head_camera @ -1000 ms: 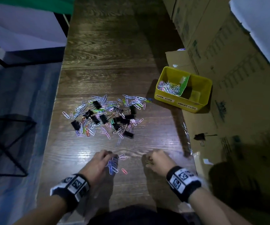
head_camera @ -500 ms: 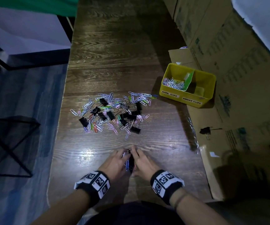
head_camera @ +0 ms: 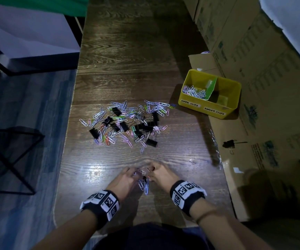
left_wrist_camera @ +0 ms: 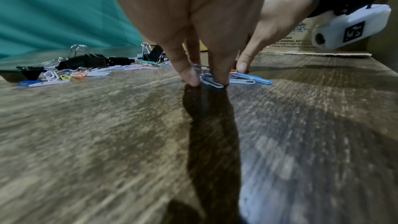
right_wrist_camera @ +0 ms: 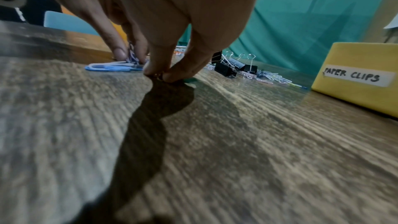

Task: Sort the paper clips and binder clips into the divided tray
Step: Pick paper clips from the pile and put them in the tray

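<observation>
Near the yellow tray (head_camera: 208,110), our left hand (head_camera: 125,179) and right hand (head_camera: 161,175) pinch paper clips (head_camera: 144,184) on the tabletop (head_camera: 127,60).

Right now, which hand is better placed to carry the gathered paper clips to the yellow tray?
Right hand, probably: the tray lies on its side. The left hand would reach across.

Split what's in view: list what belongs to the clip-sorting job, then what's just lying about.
For the job:
- mixed pile of clips
- small bunch of paper clips between the left hand and right hand
- yellow divided tray

Lying about:
- cardboard boxes
- stray binder clip on the cardboard
- black wire rack
</observation>
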`<action>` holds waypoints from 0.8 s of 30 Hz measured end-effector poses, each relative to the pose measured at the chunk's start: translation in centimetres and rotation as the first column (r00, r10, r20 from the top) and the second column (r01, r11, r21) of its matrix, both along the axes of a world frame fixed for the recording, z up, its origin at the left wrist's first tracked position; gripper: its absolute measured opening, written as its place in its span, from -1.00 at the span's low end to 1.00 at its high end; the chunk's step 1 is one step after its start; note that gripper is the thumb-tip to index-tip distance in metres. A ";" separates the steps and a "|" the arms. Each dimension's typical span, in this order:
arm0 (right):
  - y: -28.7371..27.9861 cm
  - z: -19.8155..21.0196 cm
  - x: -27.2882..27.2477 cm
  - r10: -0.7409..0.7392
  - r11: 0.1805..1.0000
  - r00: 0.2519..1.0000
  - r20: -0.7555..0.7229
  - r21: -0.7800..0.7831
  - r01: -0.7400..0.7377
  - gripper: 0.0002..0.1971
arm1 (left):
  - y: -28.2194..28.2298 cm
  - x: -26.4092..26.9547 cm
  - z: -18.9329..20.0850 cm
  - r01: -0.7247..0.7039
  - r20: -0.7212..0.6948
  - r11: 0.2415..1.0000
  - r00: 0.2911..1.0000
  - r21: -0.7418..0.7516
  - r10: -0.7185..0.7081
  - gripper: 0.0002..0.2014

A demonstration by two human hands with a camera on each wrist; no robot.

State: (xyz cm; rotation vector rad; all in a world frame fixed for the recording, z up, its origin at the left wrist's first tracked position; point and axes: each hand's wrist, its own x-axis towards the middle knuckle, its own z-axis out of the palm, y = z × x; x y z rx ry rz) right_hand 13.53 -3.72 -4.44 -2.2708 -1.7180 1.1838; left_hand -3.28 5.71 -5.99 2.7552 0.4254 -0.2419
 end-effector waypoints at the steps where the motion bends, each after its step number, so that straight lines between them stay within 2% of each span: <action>1: -0.1 -0.1 -0.2 -0.014 1.000 1.000 0.024 0.001 0.014 -0.86 | 0.0 0.1 -0.1 0.018 0.000 1.000 1.000 0.012 -0.018 -0.70; 6: -0.7 0.5 -1.4 0.184 0.982 0.964 0.193 0.010 -0.189 -0.69 | 0.2 0.1 -0.2 0.084 0.037 0.988 0.995 0.130 -0.090 -0.70; 9: -0.8 0.0 -1.5 0.226 0.967 0.948 0.222 0.064 -0.246 -0.68 | 0.6 -0.1 -0.4 0.103 0.004 0.987 0.995 0.124 -0.104 -0.64; 13: -0.7 0.6 -1.2 0.268 0.954 0.923 0.275 0.059 -0.295 -0.71 | 1.1 0.3 -0.3 0.128 -0.032 0.975 0.992 0.180 -0.124 -0.69; 15: -0.4 1.0 -1.1 0.218 0.969 0.940 0.264 0.054 -0.240 -0.71 | 1.5 0.1 -1.0 0.145 -0.022 0.970 0.989 0.196 -0.143 -0.68; 16: -0.3 0.9 -1.1 0.153 0.985 0.961 0.230 0.039 -0.166 -0.72 | 1.7 0.1 -1.3 0.152 -0.015 0.970 0.988 0.189 -0.152 -0.66; 18: -0.3 0.8 -0.8 -0.110 0.994 0.988 0.110 0.040 0.106 -0.76 | 1.9 0.2 -1.4 0.144 0.001 0.979 0.989 0.142 -0.145 -0.60; 19: -0.4 0.6 -0.5 -0.299 0.953 0.954 0.020 0.066 0.297 -0.78 | 2.0 0.4 -0.9 0.128 0.023 0.984 0.991 0.121 -0.132 -0.63; 20: -0.6 0.5 -0.3 -0.471 0.875 0.877 -0.097 0.071 0.478 -0.82 | 2.1 0.5 -0.6 0.113 0.051 0.988 0.992 0.102 -0.119 -0.70; 21: -0.8 0.4 0.1 -0.599 0.781 0.763 -0.243 0.035 0.624 -0.85 | 2.2 0.6 -0.1 0.094 0.079 0.994 0.992 0.051 -0.097 -0.78; 22: -0.9 0.5 0.3 -0.676 0.694 0.627 -0.388 -0.050 0.718 -0.87 | 2.5 0.7 0.3 0.058 0.092 0.998 0.994 -0.039 -0.055 -0.84; 24: -1.0 0.7 0.6 -0.729 0.602 0.404 -0.553 -0.236 0.763 -0.84 | 3.0 0.7 0.9 -0.048 0.065 0.968 0.996 -0.245 0.066 -0.84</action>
